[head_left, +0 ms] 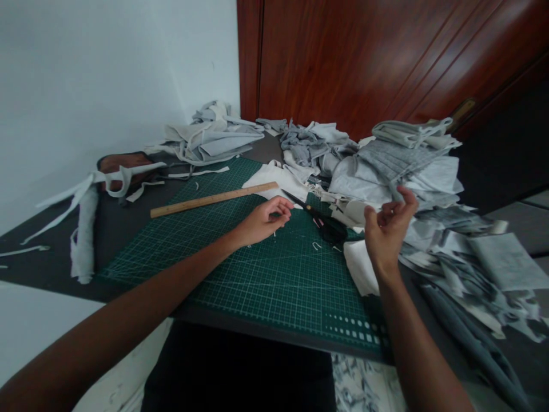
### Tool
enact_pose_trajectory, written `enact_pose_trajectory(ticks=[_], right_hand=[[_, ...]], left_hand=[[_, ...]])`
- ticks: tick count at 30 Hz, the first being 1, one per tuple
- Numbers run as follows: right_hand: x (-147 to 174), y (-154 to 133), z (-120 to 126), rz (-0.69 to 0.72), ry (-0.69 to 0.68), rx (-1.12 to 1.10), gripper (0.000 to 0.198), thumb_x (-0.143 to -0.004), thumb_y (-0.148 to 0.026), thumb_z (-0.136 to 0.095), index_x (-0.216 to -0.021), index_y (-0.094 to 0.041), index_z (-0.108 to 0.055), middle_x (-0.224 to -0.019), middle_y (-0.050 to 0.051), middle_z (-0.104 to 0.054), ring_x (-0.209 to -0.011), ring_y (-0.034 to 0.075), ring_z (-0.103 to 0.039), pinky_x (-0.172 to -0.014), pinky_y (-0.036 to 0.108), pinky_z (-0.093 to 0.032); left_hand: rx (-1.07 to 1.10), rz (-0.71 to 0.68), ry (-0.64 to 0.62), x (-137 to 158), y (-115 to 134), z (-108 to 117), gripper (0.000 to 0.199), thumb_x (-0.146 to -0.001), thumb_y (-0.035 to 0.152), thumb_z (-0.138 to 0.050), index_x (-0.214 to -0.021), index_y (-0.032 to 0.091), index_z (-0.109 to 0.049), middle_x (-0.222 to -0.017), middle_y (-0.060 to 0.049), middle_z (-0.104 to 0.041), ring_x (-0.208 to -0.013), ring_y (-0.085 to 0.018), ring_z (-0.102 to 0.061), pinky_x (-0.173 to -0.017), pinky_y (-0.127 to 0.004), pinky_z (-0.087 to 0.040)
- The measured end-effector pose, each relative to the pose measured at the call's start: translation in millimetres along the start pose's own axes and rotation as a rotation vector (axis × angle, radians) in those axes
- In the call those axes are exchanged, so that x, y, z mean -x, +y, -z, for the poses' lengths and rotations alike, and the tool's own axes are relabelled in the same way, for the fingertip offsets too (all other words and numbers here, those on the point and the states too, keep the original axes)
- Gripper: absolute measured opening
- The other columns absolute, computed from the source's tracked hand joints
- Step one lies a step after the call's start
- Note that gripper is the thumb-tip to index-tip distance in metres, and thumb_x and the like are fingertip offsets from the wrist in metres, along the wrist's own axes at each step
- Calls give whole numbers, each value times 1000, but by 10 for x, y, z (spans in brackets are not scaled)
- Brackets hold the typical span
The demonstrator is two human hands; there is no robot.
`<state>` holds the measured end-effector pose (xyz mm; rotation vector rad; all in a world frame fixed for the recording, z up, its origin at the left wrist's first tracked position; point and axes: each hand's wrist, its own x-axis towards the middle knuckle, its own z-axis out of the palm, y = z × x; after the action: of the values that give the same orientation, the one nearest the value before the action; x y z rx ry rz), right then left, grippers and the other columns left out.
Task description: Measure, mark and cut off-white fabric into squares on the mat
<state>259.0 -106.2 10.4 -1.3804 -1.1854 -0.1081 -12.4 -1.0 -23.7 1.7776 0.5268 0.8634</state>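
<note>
My left hand is above the green cutting mat, its fingers loosely curled, with nothing visible in them. Just beyond it lie black-handled scissors, blades pointing to the far left over a white fabric piece. A wooden ruler rests slantwise on the mat, its right end on that fabric. My right hand is raised at the mat's right side, fingers bent around the end of a grey fabric strip; the grip is partly hidden. Below it, a folded white cloth lies on the mat.
Fabric scraps are heaped along the right, with a stack of grey fabric behind. Another fabric pile stands by the wall at far left. A brown pouch and a white roll lie left of the mat. A wooden door is behind.
</note>
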Motion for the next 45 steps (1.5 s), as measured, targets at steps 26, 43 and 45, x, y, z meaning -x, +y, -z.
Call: enact_pose_trajectory(ticks=[26,43,45], right_hand=[[361,-212,-290,172,-699,67,19,-96,-18,-54,-97,-20,-72,-86,4,-68,-74,19,-59,-70,32,-45],[103,173,-29,227,-999,145,15,-93,-30,-71,-103,-23,-78,-80,3,-66,-77,20,-61,-74,33,-47],[113,191,-40,236,-1025,140,15,-93,-31,-74,-104,-24,-79,-78,2,-66,-76,20,-61,-74,33,-47]], left_hand=[[-150,85,8,-33,2,107,34,-63,-9,-41,-73,15,-64,-65,3,-64,-62,-8,-58,-61,-20,-42],[-196,111,75,-30,67,110,35,-60,-7,-41,-74,15,-66,-60,5,-59,-55,-7,-52,-55,-20,-36],[-179,113,76,-34,85,118,35,-60,-6,-41,-74,15,-66,-58,5,-56,-54,-7,-50,-55,-20,-36]])
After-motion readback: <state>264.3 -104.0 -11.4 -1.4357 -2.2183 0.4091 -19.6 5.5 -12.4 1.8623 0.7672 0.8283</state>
